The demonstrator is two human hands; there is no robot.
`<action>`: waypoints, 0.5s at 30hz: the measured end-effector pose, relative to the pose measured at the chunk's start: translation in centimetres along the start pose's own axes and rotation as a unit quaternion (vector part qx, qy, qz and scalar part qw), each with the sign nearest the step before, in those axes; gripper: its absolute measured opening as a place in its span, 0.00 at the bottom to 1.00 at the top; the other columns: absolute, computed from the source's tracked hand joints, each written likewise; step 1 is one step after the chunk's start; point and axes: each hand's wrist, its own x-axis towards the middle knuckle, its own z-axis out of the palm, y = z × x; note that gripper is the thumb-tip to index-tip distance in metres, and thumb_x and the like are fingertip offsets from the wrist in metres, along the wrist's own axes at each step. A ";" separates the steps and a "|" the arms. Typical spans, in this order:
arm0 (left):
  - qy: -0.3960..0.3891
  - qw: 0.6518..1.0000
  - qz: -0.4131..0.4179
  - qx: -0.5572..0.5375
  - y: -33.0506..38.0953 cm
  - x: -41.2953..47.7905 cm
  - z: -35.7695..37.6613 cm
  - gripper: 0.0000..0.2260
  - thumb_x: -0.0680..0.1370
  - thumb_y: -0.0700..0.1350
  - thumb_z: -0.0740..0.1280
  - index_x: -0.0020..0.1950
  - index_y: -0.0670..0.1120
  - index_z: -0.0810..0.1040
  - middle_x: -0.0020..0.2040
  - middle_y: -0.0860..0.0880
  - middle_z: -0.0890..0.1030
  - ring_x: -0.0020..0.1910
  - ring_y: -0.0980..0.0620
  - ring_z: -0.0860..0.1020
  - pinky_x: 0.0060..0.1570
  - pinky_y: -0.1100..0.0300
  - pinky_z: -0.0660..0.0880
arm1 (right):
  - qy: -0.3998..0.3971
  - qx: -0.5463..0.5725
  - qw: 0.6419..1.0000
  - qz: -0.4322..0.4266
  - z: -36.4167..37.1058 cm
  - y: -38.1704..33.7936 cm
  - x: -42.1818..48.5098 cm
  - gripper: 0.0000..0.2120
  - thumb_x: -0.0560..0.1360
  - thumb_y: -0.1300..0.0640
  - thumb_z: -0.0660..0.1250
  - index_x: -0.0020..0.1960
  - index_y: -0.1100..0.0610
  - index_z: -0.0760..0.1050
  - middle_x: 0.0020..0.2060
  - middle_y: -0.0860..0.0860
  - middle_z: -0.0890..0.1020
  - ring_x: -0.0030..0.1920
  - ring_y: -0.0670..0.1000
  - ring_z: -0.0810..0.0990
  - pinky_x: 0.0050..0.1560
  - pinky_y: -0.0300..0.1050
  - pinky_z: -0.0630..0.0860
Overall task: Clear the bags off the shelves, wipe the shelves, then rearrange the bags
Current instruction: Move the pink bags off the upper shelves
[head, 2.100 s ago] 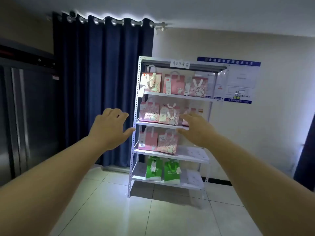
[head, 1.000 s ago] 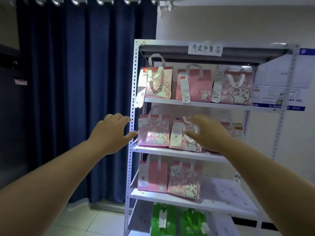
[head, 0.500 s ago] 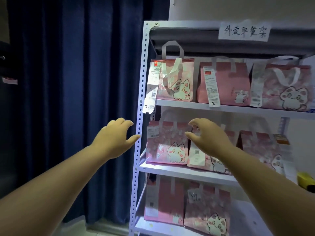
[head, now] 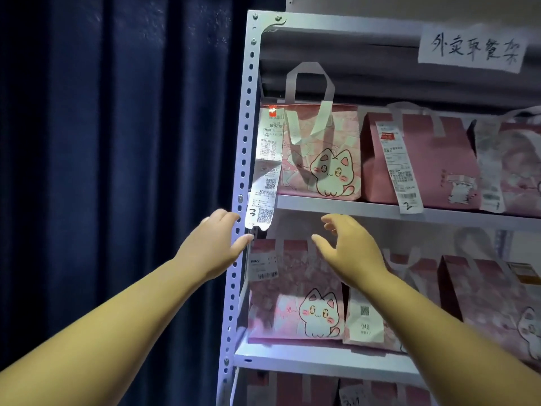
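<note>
A white metal shelf rack (head: 336, 203) stands close in front of me, with pink cat-print bags on each level. The upper shelf holds a pink cat bag (head: 319, 150) at the left with a long receipt hanging from it, and a plainer pink bag (head: 421, 159) to its right. Below stands another cat bag (head: 295, 291). My left hand (head: 213, 247) is raised in front of the rack's left post, fingers relaxed, holding nothing. My right hand (head: 345, 247) reaches up under the upper shelf edge, fingers spread, empty.
A dark blue curtain (head: 117, 171) hangs left of the rack. A handwritten paper label (head: 471, 49) is stuck on the rack's top rail. More pink bags fill the right side and the lowest visible level.
I have come closer to the rack, so the bags look larger. Both hands have risen toward the upper shelf's left bag. Nothing has been taken hold of.
</note>
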 end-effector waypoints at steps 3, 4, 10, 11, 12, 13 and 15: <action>-0.002 0.999 -0.029 -0.026 -0.6 2.1 1.6 0.24 0.77 0.60 0.59 0.67 0.48 0.67 0.60 0.51 0.75 0.53 0.52 0.76 0.49 0.57 0.74 | 0.005 0.004 1.000 -0.010 2.0 0.4 1.8 0.18 0.75 0.48 0.65 0.62 0.54 0.71 0.56 0.49 0.77 0.55 0.49 0.75 0.48 0.42 0.71; 0.002 0.999 -0.038 -0.038 -0.8 2.7 2.2 0.24 0.76 0.60 0.60 0.67 0.49 0.67 0.59 0.51 0.76 0.51 0.52 0.76 0.47 0.57 0.73 | 0.008 0.004 1.000 -0.015 2.5 0.6 2.3 0.17 0.75 0.49 0.65 0.62 0.54 0.72 0.56 0.49 0.77 0.55 0.49 0.75 0.48 0.42 0.71; 0.030 0.979 -0.109 -0.169 -0.8 5.3 4.6 0.22 0.75 0.60 0.63 0.64 0.50 0.67 0.48 0.53 0.78 0.43 0.55 0.77 0.40 0.58 0.74 | 0.050 0.020 0.998 -0.042 4.5 2.4 5.5 0.14 0.75 0.50 0.66 0.58 0.54 0.73 0.53 0.48 0.78 0.53 0.48 0.76 0.45 0.41 0.69; 0.039 0.975 -0.117 -0.187 -0.7 5.6 4.9 0.22 0.75 0.59 0.64 0.64 0.50 0.67 0.47 0.53 0.79 0.43 0.55 0.78 0.41 0.58 0.74 | 0.058 0.025 0.997 -0.047 4.7 2.5 6.0 0.14 0.74 0.51 0.66 0.58 0.54 0.74 0.52 0.48 0.78 0.52 0.48 0.76 0.44 0.41 0.69; 0.047 0.970 -0.122 -0.206 -0.6 5.9 5.2 0.21 0.74 0.57 0.66 0.63 0.49 0.67 0.46 0.53 0.79 0.44 0.55 0.78 0.43 0.58 0.75 | 0.065 0.030 0.996 -0.053 4.9 2.7 6.4 0.13 0.74 0.51 0.66 0.57 0.54 0.74 0.51 0.48 0.78 0.51 0.48 0.76 0.44 0.42 0.69; 0.054 0.965 -0.125 -0.223 -0.5 6.1 5.4 0.20 0.74 0.55 0.67 0.62 0.49 0.68 0.45 0.53 0.79 0.44 0.55 0.79 0.44 0.57 0.76 | 0.070 0.035 0.995 -0.059 5.0 2.8 6.7 0.13 0.74 0.52 0.67 0.56 0.54 0.74 0.51 0.47 0.78 0.50 0.48 0.76 0.43 0.42 0.70; 0.071 0.957 -0.125 -0.251 -0.5 6.3 5.8 0.16 0.74 0.50 0.68 0.59 0.50 0.70 0.42 0.52 0.80 0.41 0.55 0.80 0.43 0.58 0.77 | 0.077 0.038 0.994 -0.070 5.3 3.1 7.2 0.12 0.74 0.52 0.67 0.56 0.54 0.74 0.50 0.47 0.78 0.48 0.46 0.74 0.42 0.42 0.70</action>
